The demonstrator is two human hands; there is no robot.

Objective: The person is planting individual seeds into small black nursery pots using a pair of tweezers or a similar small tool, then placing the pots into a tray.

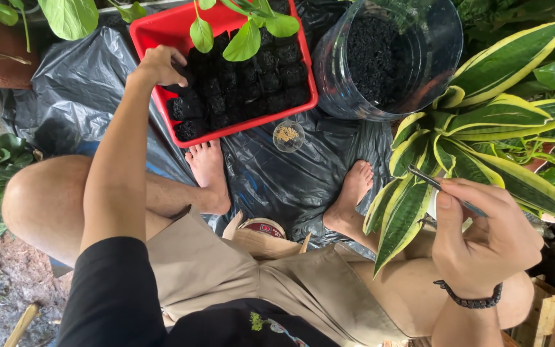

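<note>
Over red tray, left hand gripping soil blocks, right hand pinching tweezers.

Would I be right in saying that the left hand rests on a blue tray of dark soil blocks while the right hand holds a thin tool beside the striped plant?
Not quite: the tray is red, not blue, as the head view shows. The rest holds: the left hand rests on the dark soil blocks at its edge, and the right hand holds a thin tool beside the striped plant.

I'm outdoors in soft daylight: black plastic sheet spread on bare soil, striped leafy plants crowding right, wooden crate beside.
</note>
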